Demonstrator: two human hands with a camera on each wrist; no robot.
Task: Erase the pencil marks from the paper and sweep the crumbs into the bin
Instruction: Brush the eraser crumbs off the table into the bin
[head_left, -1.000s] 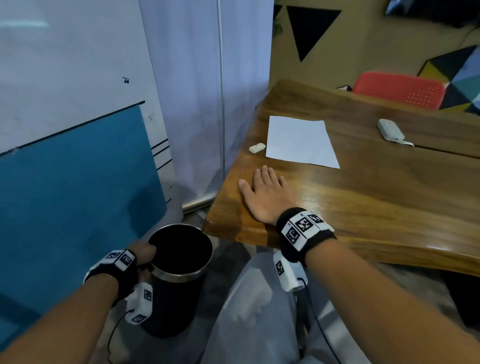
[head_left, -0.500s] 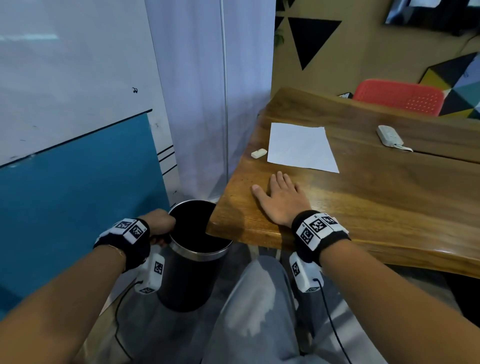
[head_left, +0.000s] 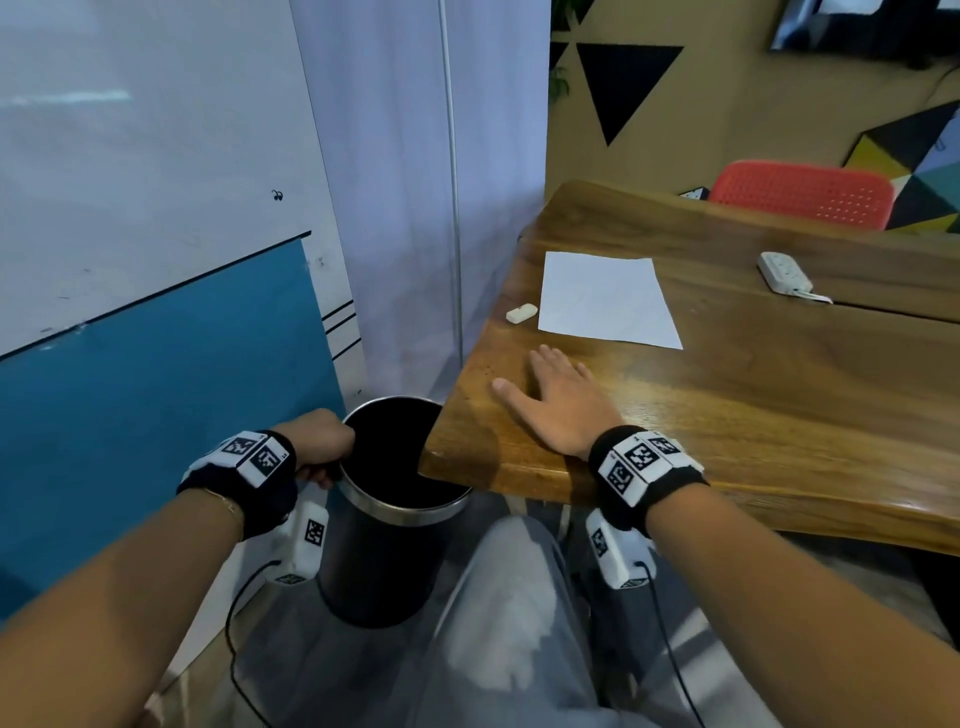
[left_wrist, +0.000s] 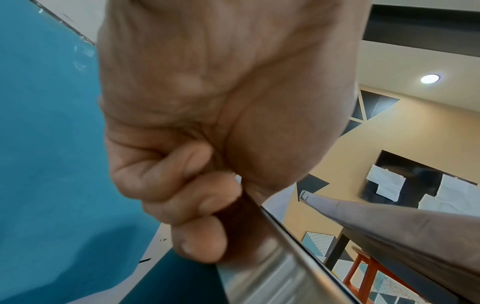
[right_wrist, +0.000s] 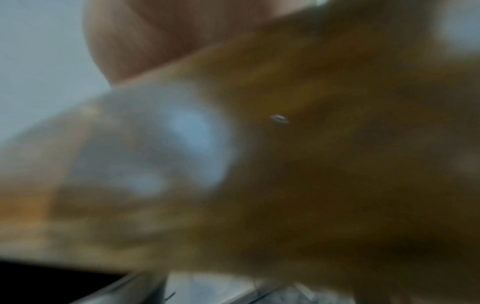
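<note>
A black bin with a steel rim stands on the floor, its mouth partly under the near left corner of the wooden table. My left hand grips the bin's rim, fingers curled over it. My right hand lies flat on the table near that corner, fingers straight. A white sheet of paper lies farther back, with a white eraser just left of it. No crumbs are visible at this scale. The right wrist view is a blur of wood.
A white power strip lies at the table's back right. A red chair stands behind the table. A blue and white panel and a curtain close the left side. My grey-trousered leg is beside the bin.
My left hand has pulled the bin up and to the right, so that its mouth now sits partly under the table corner. The right hand stays flat on the table.
</note>
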